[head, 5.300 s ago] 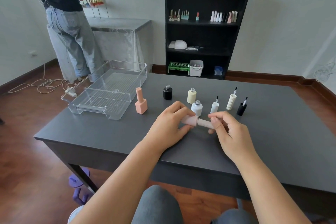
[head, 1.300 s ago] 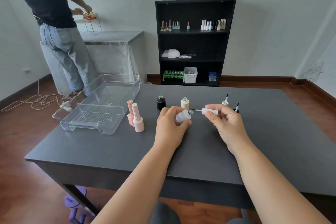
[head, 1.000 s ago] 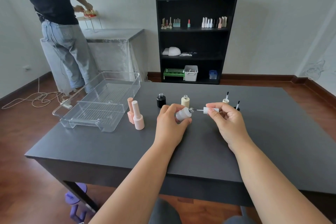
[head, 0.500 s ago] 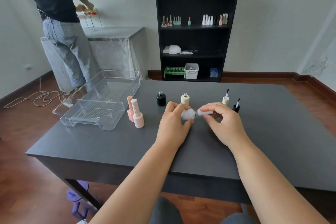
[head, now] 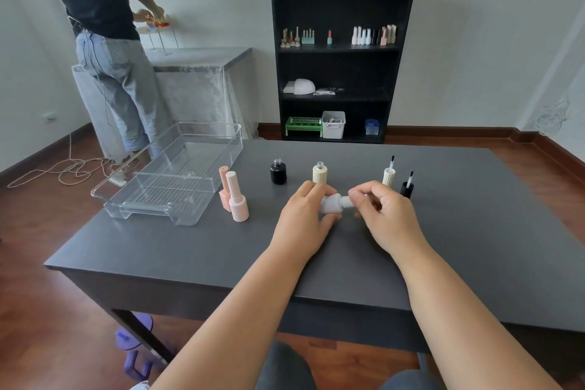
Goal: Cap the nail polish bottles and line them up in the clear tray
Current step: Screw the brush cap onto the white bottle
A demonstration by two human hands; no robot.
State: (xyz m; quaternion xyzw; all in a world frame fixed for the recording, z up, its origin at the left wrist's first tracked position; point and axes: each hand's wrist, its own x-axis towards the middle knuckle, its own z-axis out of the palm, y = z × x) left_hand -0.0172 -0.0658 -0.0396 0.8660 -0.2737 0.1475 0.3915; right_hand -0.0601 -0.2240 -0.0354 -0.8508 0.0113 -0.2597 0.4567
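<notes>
My left hand [head: 304, 218] grips a small white bottle [head: 330, 203], tipped on its side over the dark table [head: 190, 247]. My right hand [head: 384, 215] pinches its white cap [head: 348, 201], which sits on the bottle's neck. Two capped pink bottles [head: 238, 199] stand just right of the clear tray [head: 171, 174], which holds nothing. An uncapped black bottle [head: 278, 171] and an uncapped cream bottle [head: 319, 172] stand behind my hands. A cream cap [head: 388, 175] and a black cap [head: 406, 188] stand with their brushes pointing up.
A person in a black top and jeans [head: 107, 51] stands at a side table at the back left. A black shelf [head: 338, 66] with bottles and bins stands against the far wall. A cable [head: 63, 169] lies on the wooden floor at left.
The brush went into the white bottle and the cap came down onto its neck. Earlier the second pink bottle was capped and set beside the first.
</notes>
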